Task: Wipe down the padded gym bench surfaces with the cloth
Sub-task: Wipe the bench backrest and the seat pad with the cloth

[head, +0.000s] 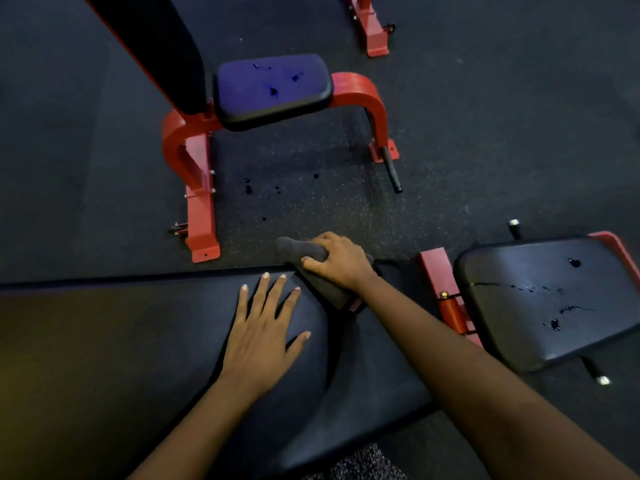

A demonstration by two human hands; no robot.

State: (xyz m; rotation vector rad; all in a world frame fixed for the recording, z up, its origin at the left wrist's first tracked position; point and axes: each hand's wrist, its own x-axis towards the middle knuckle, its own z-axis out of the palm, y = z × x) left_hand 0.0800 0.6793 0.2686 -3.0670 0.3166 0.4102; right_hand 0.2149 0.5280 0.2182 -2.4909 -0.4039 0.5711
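The long bench pad point(121, 341) fills the lower left of the frame. A red-framed bench point(273, 88) stands at upper centre, and a cracked seat pad point(554, 299) lies at right. The left hand point(263, 337) rests flat on the long pad, fingers straight and spread. At centre, the right hand point(339, 261) has its fingers clamped on a bunched dark cloth point(298, 252) at the pad's far edge. Bunched so, the cloth may skip much of the surface, slip over the edge, or snag on cracked vinyl.
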